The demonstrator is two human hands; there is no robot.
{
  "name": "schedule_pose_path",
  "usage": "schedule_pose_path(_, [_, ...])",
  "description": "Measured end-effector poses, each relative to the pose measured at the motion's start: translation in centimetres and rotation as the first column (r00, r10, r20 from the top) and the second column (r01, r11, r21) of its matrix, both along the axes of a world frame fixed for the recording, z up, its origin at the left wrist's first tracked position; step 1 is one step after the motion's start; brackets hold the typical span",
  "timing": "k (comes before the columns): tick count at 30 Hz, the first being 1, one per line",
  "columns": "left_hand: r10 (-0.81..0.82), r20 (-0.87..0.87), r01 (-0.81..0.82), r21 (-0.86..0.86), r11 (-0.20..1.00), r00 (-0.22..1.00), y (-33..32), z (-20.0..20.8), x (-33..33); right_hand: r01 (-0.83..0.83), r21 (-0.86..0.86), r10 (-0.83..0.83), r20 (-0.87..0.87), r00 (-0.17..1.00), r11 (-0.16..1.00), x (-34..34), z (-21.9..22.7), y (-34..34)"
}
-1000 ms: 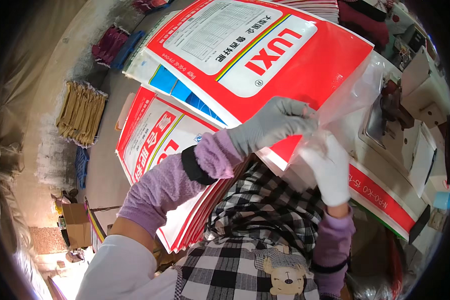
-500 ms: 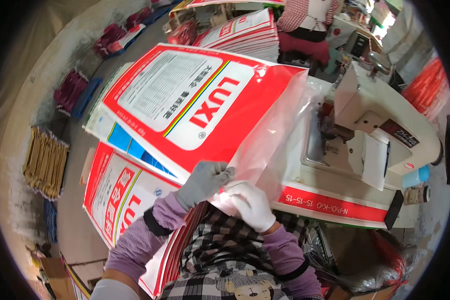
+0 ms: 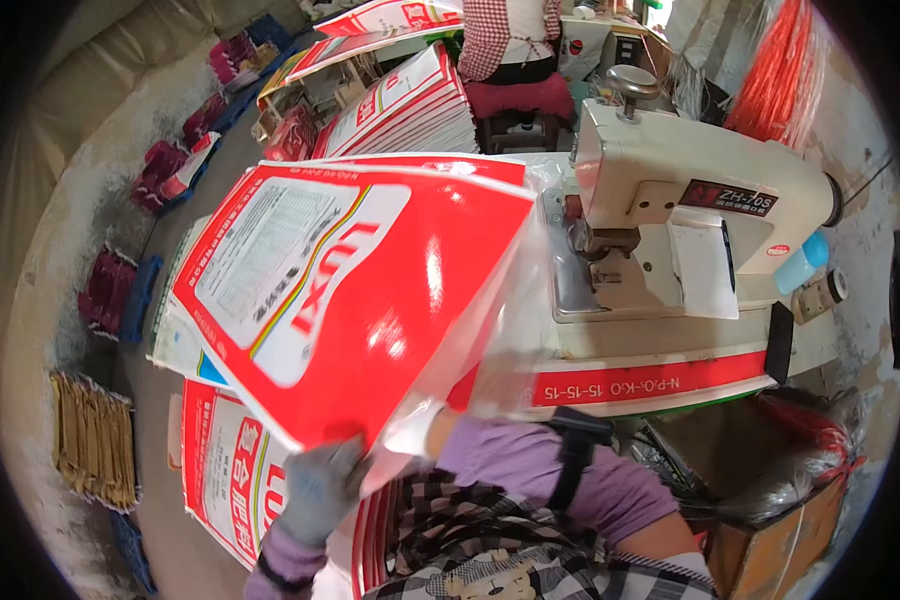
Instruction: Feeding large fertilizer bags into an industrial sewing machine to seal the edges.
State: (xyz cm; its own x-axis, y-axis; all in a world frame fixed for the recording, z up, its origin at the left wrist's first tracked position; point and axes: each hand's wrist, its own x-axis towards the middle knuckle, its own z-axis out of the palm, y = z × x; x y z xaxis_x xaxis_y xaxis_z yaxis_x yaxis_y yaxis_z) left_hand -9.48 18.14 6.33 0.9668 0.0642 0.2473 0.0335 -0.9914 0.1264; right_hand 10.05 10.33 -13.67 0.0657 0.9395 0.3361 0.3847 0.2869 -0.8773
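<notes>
A large red and white printed plastic sack lies slanted before me, its mouth edge on the right. Clear plastic liner film sticks out of that mouth. My left hand, in a grey glove, is closed on the sack's near corner and slightly blurred. My right hand, in a white glove, is at the mouth beside that corner, partly covered by the film; its fingers are hidden. To the right stands a cream sewing machine, its needle area beyond the film.
Under my left arm sits a stack of similar sacks. Another sack stack stands farther back, near a seated person. A red-striped strip edges the machine table. Brown bundles lie at far left, a box at lower right.
My left hand has moved left and down, pulling the sack's near corner with it. My right hand has shifted left, its forearm now lying across. The view has turned, bringing the machine higher and leftward.
</notes>
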Motion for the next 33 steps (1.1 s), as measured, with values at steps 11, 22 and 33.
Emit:
schedule_pose_path(11, [0.393,-0.005,-0.391,-0.105,0.914,0.920,3.0,2.4,-13.0,0.959,0.251,-0.988,0.041,-0.150,-0.135,5.2,10.2,-10.4])
schedule_pose_path(22, [0.438,0.131,-0.410,-0.197,0.891,0.889,7.7,1.7,-13.3,0.968,-0.122,-0.948,-0.260,0.181,0.218,7.5,8.0,-11.6])
schedule_pose_path(33, [0.218,-0.004,-0.209,0.267,0.941,0.976,9.8,0.7,-18.0,0.974,0.038,-0.791,0.590,0.160,0.225,8.8,6.3,-11.5])
